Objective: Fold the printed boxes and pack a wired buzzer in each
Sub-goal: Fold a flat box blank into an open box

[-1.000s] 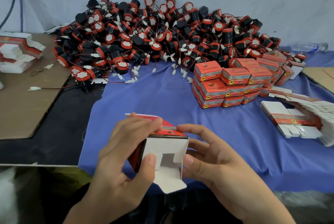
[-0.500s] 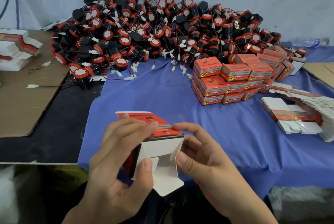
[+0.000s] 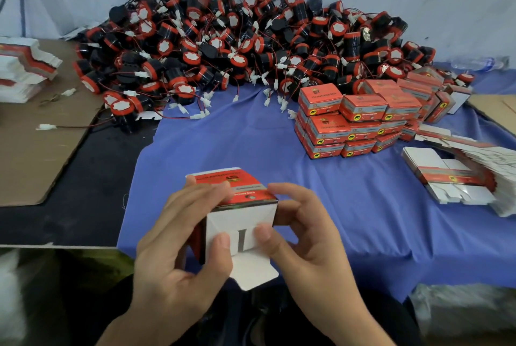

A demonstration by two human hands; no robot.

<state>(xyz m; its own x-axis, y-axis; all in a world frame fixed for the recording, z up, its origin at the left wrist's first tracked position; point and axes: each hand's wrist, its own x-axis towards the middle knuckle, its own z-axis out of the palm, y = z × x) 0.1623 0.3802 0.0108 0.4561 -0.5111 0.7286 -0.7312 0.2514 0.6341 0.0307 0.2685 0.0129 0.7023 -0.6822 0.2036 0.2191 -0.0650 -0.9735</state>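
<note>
Left hand (image 3: 178, 250) and right hand (image 3: 310, 242) clasp the box (image 3: 240, 190) over the near edge of the cloth (image 3: 223, 147). Both thumbs (image 3: 223, 243) now press inward the side flaps (image 3: 220, 220) that stood open a moment ago. The tuck flap (image 3: 252, 273) hangs down, seemingly untucked, so the buzzers (image 3: 223, 38) must wait.

- Buzzer pile (image 3: 251, 38): upper centre, at the back of the table, against the wall.
- Packed boxes (image 3: 351, 122): stacked right of centre, on the cloth (image 3: 237, 144), just before the pile's right end.
- Flat blanks (image 3: 460, 175): right edge, on the cloth.
- Second blank stack (image 3: 25, 66): upper left, on the cardboard sheet (image 3: 36, 150).
- Open box (image 3: 240, 223): lower centre, between left hand (image 3: 178, 248) and right hand (image 3: 307, 239).
</note>
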